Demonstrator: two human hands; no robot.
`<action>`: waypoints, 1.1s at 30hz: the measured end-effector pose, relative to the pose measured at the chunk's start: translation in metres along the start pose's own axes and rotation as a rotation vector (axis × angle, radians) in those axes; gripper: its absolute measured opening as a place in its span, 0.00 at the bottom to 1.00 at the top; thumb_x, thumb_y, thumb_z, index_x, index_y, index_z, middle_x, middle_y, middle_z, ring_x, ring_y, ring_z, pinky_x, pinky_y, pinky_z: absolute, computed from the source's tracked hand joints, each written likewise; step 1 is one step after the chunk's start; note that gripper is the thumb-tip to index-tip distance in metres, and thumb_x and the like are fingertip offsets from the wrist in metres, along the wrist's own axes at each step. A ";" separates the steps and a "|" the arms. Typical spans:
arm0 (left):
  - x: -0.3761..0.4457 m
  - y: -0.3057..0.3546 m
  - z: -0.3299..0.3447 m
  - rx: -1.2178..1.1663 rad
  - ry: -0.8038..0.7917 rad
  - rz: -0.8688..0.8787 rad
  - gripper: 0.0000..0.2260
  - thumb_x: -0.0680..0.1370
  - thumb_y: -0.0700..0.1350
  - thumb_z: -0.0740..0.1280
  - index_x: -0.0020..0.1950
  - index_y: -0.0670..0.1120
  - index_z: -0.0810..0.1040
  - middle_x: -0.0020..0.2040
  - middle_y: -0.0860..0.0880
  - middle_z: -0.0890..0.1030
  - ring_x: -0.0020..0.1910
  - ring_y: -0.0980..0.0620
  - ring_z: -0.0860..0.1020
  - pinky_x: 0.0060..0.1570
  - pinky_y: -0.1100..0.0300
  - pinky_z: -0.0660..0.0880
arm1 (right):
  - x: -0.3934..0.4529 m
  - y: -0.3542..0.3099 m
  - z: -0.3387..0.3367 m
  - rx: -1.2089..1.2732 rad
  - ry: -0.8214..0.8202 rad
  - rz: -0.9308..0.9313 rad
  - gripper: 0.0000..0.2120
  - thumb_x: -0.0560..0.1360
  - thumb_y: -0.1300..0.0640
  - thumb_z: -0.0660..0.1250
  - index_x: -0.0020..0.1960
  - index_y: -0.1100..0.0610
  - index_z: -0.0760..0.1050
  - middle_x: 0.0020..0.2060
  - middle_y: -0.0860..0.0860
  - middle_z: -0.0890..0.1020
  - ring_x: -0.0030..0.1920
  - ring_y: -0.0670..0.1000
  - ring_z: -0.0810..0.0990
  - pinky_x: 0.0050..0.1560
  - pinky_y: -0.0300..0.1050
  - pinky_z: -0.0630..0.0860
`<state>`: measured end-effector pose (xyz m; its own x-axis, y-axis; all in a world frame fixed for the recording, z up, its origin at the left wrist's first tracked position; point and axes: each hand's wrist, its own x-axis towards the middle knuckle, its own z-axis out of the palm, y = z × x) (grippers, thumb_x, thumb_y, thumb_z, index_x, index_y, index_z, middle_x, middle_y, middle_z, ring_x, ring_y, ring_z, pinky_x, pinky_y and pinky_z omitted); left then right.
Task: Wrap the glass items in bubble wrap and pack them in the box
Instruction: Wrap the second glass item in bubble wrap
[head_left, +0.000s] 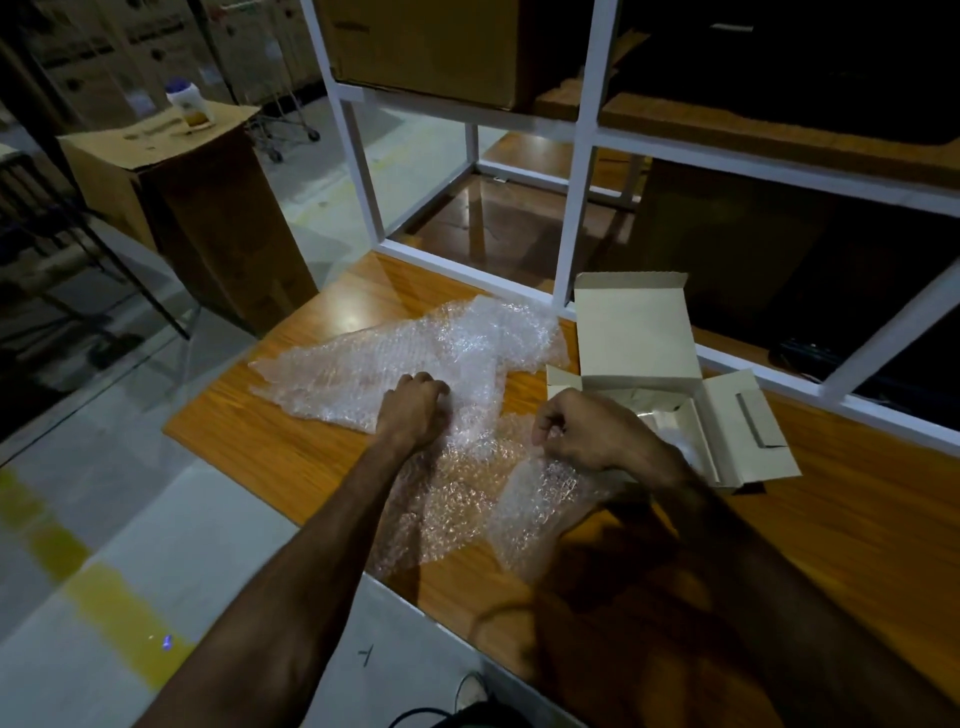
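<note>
A: Item one, far left: tall cardboard carton (171, 208) on the floor, a small jar (189, 106) on top. Well apart from the work

B: Item two?

A: Wooden table (291, 457), its near-left corner jutting over the floor. Bubble wrap (415, 353) spread across it, one end reaching toward the white shelf frame (571, 218), the near end trailing to the table's front edge

B: Hands?

A: Left hand (410, 410), fingers curled down into the wrap mid-sheet, likely pinning it flat. Right hand (587, 436), fingers and thumb pinching a fold of the wrap and lifting it, probably to draw the sheet apart or double it over

B: Glass items?

A: Something shiny lies inside the open box (675, 395); whether it is glass or a liner, cannot tell. None visible inside the wrap

B: Box position?

A: Just right of the right hand, lid standing up against the frame, side flap folded out toward the right. Close by, so packing needs only a short reach

B: Room?

A: Bare wood right of the box and along the near edge; frame blocks the far side
</note>
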<state>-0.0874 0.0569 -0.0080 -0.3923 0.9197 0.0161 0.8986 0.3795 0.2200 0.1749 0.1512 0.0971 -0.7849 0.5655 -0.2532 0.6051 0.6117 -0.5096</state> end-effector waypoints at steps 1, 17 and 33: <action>0.001 -0.002 0.000 -0.049 0.040 -0.004 0.09 0.78 0.42 0.72 0.57 0.48 0.84 0.58 0.47 0.84 0.57 0.43 0.81 0.54 0.45 0.81 | 0.001 0.000 -0.001 0.006 -0.001 0.002 0.05 0.76 0.56 0.75 0.43 0.46 0.84 0.42 0.38 0.83 0.47 0.42 0.81 0.51 0.49 0.81; 0.033 -0.005 -0.105 -1.021 0.259 -0.203 0.05 0.82 0.35 0.61 0.50 0.40 0.76 0.49 0.43 0.85 0.50 0.44 0.85 0.50 0.47 0.83 | 0.026 -0.005 -0.036 0.133 -0.095 -0.053 0.13 0.80 0.66 0.70 0.48 0.48 0.83 0.49 0.41 0.81 0.50 0.42 0.77 0.45 0.38 0.72; 0.051 0.012 -0.193 -1.145 0.316 -0.276 0.04 0.86 0.40 0.63 0.55 0.39 0.74 0.42 0.41 0.76 0.27 0.51 0.75 0.23 0.59 0.73 | 0.080 -0.028 -0.051 -0.096 0.307 -0.091 0.11 0.81 0.63 0.68 0.60 0.54 0.84 0.63 0.52 0.83 0.67 0.55 0.78 0.76 0.58 0.66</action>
<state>-0.1343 0.0892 0.1832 -0.7163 0.6969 0.0343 0.1478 0.1035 0.9836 0.1018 0.2080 0.1331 -0.7686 0.6372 0.0567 0.5554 0.7087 -0.4352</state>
